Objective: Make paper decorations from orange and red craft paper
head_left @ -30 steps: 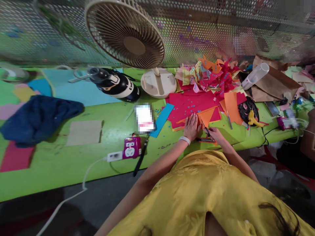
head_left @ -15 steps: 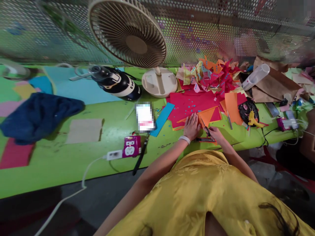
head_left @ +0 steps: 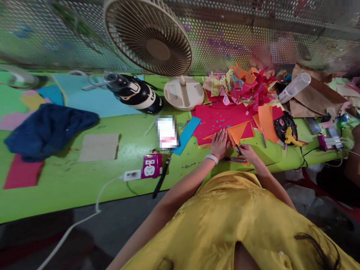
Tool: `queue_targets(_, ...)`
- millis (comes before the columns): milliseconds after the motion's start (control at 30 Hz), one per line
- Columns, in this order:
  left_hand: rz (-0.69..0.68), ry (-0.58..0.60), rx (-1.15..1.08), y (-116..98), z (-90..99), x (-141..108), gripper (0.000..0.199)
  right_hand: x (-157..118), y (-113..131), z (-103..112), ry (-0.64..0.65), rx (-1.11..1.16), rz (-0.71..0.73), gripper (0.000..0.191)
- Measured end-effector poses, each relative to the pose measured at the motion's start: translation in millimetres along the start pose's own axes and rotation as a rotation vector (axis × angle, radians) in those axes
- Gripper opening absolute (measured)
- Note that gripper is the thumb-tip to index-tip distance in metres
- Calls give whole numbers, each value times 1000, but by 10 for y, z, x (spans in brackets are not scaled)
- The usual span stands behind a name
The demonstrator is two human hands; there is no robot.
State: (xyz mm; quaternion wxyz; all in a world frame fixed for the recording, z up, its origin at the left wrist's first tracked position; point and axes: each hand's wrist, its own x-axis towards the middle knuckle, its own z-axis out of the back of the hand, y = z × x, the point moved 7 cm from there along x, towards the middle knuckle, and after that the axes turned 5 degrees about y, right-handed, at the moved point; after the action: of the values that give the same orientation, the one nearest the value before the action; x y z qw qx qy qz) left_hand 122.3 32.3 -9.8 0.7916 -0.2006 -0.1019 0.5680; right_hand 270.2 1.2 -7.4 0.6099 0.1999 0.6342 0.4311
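Note:
My left hand (head_left: 220,144) lies flat with its fingers stretched out, pressing on orange paper (head_left: 237,131) that rests on a stack of red sheets (head_left: 208,116). To its right, my right hand (head_left: 248,153) is closed around scissors (head_left: 237,149). Their narrow blades point up and left at the orange paper's lower edge; the fingers hide part of the handles. Just below the scissors, near the table edge, lies a dark, slim object (head_left: 234,160) with an orange-red piece, its kind unclear.
Behind the red sheets is a pile of cut, dotted paper pieces (head_left: 247,86). A fan (head_left: 184,95), a black bottle (head_left: 140,95), a phone (head_left: 167,133) and a purple socket block (head_left: 152,165) stand left. A yellow glue gun (head_left: 291,137) and a clear bottle (head_left: 295,88) are right.
The whole view has shifted slightly. My right hand and the scissors have moved very little, and my left hand stays flat on the orange paper.

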Motion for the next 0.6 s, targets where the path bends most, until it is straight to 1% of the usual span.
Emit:
queue_targets(367, 12, 33, 12, -21, 42, 11, 60, 19, -21, 14, -32, -18, 19, 56)
queue_targets(600, 6, 50, 27, -68, 63, -37, 59, -6, -166, 25, -37, -7, 2, 55)
